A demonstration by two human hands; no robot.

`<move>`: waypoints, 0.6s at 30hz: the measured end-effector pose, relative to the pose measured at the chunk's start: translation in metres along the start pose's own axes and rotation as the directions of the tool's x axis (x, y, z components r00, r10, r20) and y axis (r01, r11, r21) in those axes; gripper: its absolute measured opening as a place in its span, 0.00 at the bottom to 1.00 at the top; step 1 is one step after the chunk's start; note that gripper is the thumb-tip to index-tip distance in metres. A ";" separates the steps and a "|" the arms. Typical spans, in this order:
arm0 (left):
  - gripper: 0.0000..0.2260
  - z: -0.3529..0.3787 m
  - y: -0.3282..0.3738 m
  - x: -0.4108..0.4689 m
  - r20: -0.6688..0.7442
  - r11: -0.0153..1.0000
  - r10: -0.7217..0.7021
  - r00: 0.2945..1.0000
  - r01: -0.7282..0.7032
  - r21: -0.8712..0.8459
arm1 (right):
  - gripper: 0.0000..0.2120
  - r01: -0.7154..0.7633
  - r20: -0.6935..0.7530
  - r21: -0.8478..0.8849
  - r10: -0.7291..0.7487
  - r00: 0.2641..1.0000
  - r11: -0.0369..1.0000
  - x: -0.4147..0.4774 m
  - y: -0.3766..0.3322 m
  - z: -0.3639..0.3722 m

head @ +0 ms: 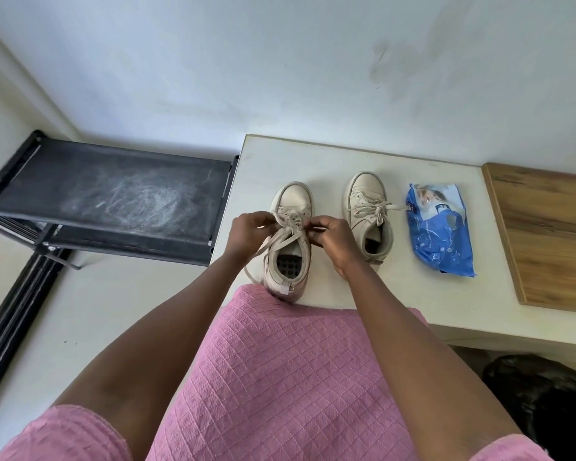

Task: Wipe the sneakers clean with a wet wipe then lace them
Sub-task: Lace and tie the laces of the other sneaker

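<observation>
Two beige sneakers stand side by side on a white table (313, 161), toes pointing away from me. The left sneaker (291, 197) sits nearest the table's front edge, and its lace (291, 221) is drawn up over the tongue. My left hand (248, 232) pinches one strand of that lace from the left. My right hand (330, 236) pinches the other strand from the right. The right sneaker (366, 201) stands untouched, its lace tied in a bow. A blue wet wipe pack (438, 227) lies flat just right of it.
A wooden board (546, 234) covers the table's right end. A black fabric shoe rack (113, 197) stands left of the table, against the wall. A black bag (546, 394) lies on the floor at the lower right. My pink dress fills the foreground.
</observation>
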State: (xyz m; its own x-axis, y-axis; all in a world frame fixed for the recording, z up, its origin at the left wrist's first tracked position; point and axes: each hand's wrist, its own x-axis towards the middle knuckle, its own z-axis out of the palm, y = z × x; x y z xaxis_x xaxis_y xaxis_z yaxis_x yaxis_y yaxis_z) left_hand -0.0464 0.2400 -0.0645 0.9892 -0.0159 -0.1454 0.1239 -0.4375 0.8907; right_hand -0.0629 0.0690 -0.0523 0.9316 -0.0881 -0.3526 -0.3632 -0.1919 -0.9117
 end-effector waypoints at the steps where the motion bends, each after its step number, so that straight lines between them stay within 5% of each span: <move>1: 0.07 -0.002 -0.002 -0.002 -0.007 1.000 0.000 1.000 0.000 -0.017 | 0.12 0.022 0.018 -0.021 -0.022 1.000 1.000 -0.001 -0.001 -0.002; 7: 0.06 -0.004 0.002 -0.007 0.064 0.999 0.022 0.998 -0.019 -0.042 | 0.09 0.067 -0.054 -0.149 -0.076 0.996 0.987 -0.005 -0.006 0.004; 12: 0.06 0.006 0.011 -0.003 0.033 0.998 -0.006 0.999 0.003 0.070 | 0.07 0.160 -0.044 -0.548 -0.219 0.975 0.821 -0.008 -0.019 0.011; 18: 0.06 0.008 0.013 -0.012 0.038 0.974 -0.114 0.993 0.120 -0.191 | 0.08 0.089 -0.118 -0.389 -0.146 0.982 0.917 -0.008 -0.010 0.015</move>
State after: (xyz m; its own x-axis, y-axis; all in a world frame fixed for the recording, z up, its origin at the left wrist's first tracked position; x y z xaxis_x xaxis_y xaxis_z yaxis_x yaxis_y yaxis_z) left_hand -0.0577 0.2271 -0.0542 0.9649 -0.0003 -0.2627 0.2539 -0.2560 0.9327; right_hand -0.0665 0.0858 -0.0438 0.9666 -0.1735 -0.1888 -0.2546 -0.5640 -0.7856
